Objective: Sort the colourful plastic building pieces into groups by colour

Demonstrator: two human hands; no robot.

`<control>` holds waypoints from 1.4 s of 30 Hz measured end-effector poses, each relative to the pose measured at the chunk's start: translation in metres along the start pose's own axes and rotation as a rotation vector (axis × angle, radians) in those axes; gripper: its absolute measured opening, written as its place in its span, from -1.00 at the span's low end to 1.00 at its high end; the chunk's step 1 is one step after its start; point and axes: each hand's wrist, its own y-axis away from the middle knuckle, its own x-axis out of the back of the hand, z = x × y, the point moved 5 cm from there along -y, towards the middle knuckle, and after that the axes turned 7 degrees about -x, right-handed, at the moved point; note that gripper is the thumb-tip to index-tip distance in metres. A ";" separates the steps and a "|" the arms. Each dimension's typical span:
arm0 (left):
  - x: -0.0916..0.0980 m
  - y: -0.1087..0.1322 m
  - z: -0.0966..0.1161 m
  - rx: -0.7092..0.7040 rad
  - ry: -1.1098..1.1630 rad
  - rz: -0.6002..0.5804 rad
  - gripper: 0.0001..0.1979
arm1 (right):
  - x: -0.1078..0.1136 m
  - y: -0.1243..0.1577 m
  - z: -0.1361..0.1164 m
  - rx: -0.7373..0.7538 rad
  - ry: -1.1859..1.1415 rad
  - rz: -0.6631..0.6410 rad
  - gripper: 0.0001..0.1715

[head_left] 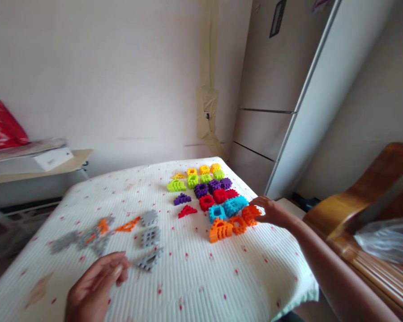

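Observation:
My right hand [266,208] reaches to the far right end of the orange row, its fingers on an orange interlocking block [250,215]. Left of it are another orange block [237,225] and an orange piece with a peaked top [220,230]. My left hand [99,284] is above the near left of the table, fingers curled in and thumb against them, with nothing visible in it. Closest to it lie a grey triangular piece [150,259], a grey window piece [150,237] and a grey flat piece [149,218]. An orange triangle [127,224] lies beyond.
Rows of blue [235,205], red [207,202], purple [201,190], green [192,181] and yellow [204,169] blocks stand on the white quilted tablecloth [201,286]. Blurred grey pieces [65,241] lie at left. A wooden chair [359,197] and a fridge [272,89] are at right.

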 end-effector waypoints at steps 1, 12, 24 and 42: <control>-0.001 0.000 0.002 -0.015 0.046 -0.015 -0.65 | -0.003 0.001 0.005 0.000 0.002 0.003 -0.61; 0.069 -0.029 0.000 -0.168 -0.562 0.469 -0.68 | 0.022 0.008 -0.058 0.355 0.022 0.366 -0.74; 0.044 -0.110 0.003 -0.124 -1.189 0.056 -0.71 | -0.110 -0.006 -0.256 0.749 -0.179 -0.101 -0.71; 0.041 -0.098 -0.015 -0.073 -1.369 0.087 -0.67 | -0.144 -0.009 -0.254 0.727 -0.198 -0.131 -0.74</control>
